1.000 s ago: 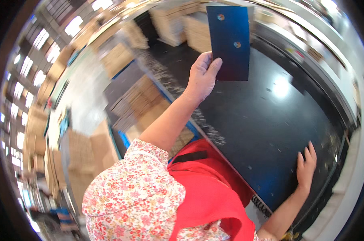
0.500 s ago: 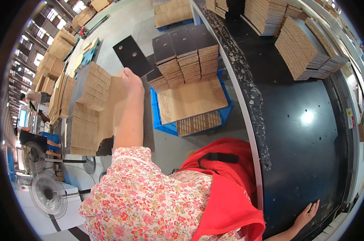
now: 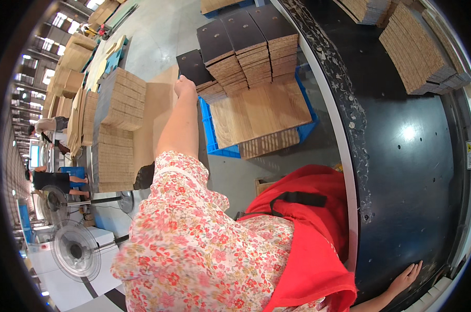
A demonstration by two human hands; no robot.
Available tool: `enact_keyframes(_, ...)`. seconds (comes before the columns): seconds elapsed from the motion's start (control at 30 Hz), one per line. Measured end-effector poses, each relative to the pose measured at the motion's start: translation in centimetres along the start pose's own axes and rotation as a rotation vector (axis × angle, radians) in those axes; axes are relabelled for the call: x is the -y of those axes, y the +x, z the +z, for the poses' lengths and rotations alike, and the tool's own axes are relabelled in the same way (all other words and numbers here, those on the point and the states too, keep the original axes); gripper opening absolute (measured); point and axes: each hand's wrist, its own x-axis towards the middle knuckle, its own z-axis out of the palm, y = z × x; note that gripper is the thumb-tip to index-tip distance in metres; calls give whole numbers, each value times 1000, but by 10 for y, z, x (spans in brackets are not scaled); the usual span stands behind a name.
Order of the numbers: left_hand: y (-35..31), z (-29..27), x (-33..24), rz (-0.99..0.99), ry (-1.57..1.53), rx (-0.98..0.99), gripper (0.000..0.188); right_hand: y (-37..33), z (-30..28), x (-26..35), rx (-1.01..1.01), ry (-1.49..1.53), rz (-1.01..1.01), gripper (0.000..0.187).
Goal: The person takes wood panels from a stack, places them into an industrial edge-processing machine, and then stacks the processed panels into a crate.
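Note:
At the left end of the stacked panels, my left hand (image 3: 185, 87) is closed at the near edge of a dark particleboard panel (image 3: 194, 65). This panel lies on the lowest stack, its left edge by my fingers; my thumb's grip is partly hidden. Taller stacks of dark panels with round holes (image 3: 240, 36) stand right beside it, on a wood-grain board (image 3: 261, 114) over a blue plastic crate (image 3: 226, 152). Flat on the black worktable (image 3: 402, 208), at the lower right, rests my right hand (image 3: 408, 276), fingers stretched out and holding nothing.
Left of my arm stand tall piles of cut boards (image 3: 118, 140). Particleboard pieces (image 3: 417, 49) are stacked on the worktable's far part. A metal edge strip (image 3: 332, 99) borders the table. Fans (image 3: 77, 252) and people (image 3: 51, 179) are off to the left.
My left hand has brought the dark panel, previously held up in the air, rightward and down onto the lowest stack. The view has shifted slightly. My right hand still rests on the table.

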Motion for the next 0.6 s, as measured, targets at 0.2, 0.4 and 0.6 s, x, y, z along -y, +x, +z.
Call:
enact_keyframes(0.2, 28, 18, 22, 35, 170, 33, 42, 0, 0, -6, -6, -7, 10, 45)
enact_keyframes(0.4, 9, 26, 18, 108, 406, 87, 35, 2, 3, -27, -9, -59, -1, 44)
enact_keyframes(0.6, 1, 13, 14, 209, 530, 35, 34, 4, 3, -16, -14, -104, 15, 45)
